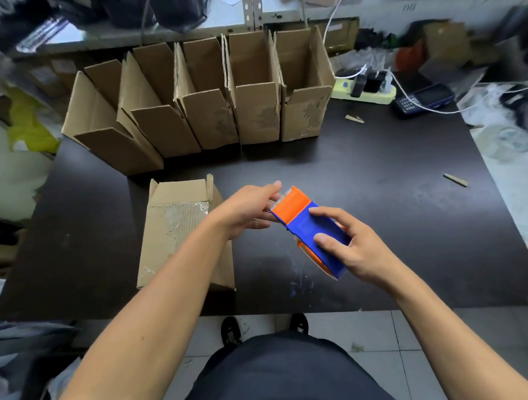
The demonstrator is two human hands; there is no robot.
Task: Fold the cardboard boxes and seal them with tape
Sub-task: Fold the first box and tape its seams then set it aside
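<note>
Cardboard box (179, 233) is laid left of the tape dispenser (311, 231), nearer the left hand (245, 209); dispenser is gripped by the right hand (349, 244), its tape end pinched by left fingers.

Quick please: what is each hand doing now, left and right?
Left hand: fingers at the orange front end of the tape dispenser; grip cannot be told.
Right hand: holds the tape dispenser.

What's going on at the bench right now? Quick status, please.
Right hand grips tape dispenser; left hand pinches at its front edge. Box lies flat, untaped. Nothing blocking.
</note>
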